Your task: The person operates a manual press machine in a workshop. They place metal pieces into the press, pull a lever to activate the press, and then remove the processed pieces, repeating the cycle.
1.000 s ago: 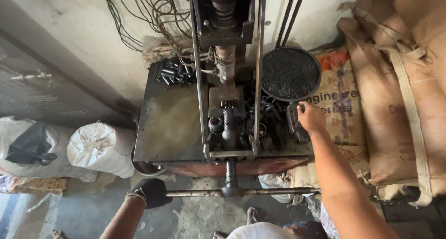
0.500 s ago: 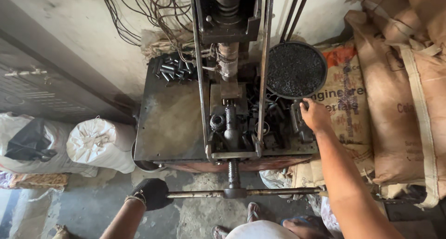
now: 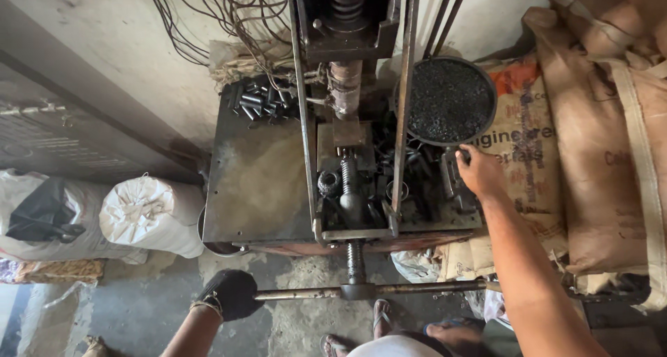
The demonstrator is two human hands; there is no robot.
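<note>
1. The long rusty steel crossbar handle (image 3: pixel 417 288) runs level just below the front edge of the desk, joined at its middle to a threaded vertical screw (image 3: pixel 355 260).
2. The left hand (image 3: pixel 229 294), in a dark knitted glove, is wrapped tight round the bar's left end.
3. The bare right hand (image 3: pixel 479 171) is up on the desk's right side, fingers curled down among dark greasy metal parts (image 3: pixel 424 173); whether it grips one I cannot tell.
4. The dark oily steel desk (image 3: pixel 260 183) carries an upright press frame of two thin vertical rods (image 3: pixel 304 114), with a black threaded spindle (image 3: pixel 349 183) between them, right beside the right hand.
5. A round black pan of dark granular material (image 3: pixel 448 101) sits just above the right hand, nearly touching it.
6. A heap of short dark metal cylinders (image 3: pixel 260 100) lies at the desk's back left corner, well apart from both hands.
7. Brown sacks (image 3: pixel 597 142) crowd the right side, pressed against the desk, so there is little room there.
8. White tied sacks (image 3: pixel 149 214) lie on the floor to the left, near the desk's corner, yet the grey concrete floor (image 3: pixel 125 315) around the gloved hand is open.
9. Sandalled feet (image 3: pixel 385 319) stand below the bar's centre.
10. Tangled wires (image 3: pixel 222 17) hang on the wall behind.
</note>
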